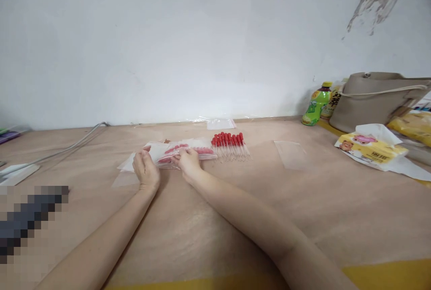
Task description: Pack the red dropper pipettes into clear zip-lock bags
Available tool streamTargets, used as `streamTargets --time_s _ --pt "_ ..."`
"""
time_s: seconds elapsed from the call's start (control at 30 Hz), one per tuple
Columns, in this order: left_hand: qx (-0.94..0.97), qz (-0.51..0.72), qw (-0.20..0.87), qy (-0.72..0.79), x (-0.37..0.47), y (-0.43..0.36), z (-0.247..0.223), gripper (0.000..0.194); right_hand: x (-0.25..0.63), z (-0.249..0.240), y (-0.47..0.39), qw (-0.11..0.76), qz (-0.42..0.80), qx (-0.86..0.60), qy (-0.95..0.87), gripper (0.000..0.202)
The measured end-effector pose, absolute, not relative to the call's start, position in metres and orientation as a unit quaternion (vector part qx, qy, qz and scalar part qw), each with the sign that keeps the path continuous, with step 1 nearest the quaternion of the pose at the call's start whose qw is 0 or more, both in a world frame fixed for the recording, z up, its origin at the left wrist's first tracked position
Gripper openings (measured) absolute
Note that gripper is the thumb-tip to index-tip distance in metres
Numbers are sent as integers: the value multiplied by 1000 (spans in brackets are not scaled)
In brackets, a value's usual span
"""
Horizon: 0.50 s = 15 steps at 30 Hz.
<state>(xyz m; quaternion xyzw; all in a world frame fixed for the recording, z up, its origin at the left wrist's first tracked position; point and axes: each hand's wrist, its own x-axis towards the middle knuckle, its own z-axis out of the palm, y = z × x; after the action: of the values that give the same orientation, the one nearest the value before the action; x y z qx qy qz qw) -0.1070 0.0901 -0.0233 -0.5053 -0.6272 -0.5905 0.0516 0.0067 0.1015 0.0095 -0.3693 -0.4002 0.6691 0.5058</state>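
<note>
My right hand (pixel 189 163) has its fingers closed on a clear plastic bag (pixel 208 156) with red-topped pieces inside. Just left of that bag, my left hand (pixel 146 169) is curled at the edge of white and clear plastic bags (pixel 127 164); what its fingers hold is hidden. To the right of the bag lies a row of small red-handled sticks (pixel 230 139) with thin pale shafts pointing toward me. Farther right, a flat clear bag (pixel 291 154) rests on the brown table covering.
Another small clear bag (pixel 220 124) lies by the wall. At right stand a green drink bottle (pixel 316 105), a grey-beige handbag (pixel 373 101) and a yellow tissue pack (pixel 373 148). A grey cable (pixel 72 146) crosses the left side. A pixelated dark patch covers the lower left.
</note>
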Motion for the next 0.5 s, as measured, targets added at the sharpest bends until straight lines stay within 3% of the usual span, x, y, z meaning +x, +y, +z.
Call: streamTargets --time_s 0.17,0.27,0.33,0.4,0.5 --pt "-548 -532 32 -645 -103 90 -22 32 50 0 90 408 639 -348 -551 16" --pt "-556 -514 38 -652 -100 90 -21 29 126 -3 84 416 554 -362 -624 12" --pt "-564 -508 51 -649 -97 89 -19 28 186 -7 88 440 294 -424 -735 17" --pt "-574 -503 67 -643 -92 87 -18 28 245 -12 96 409 79 -503 -757 25" --pt "-591 -498 87 -629 -84 85 -15 27 311 -21 109 293 -79 -631 -714 45"
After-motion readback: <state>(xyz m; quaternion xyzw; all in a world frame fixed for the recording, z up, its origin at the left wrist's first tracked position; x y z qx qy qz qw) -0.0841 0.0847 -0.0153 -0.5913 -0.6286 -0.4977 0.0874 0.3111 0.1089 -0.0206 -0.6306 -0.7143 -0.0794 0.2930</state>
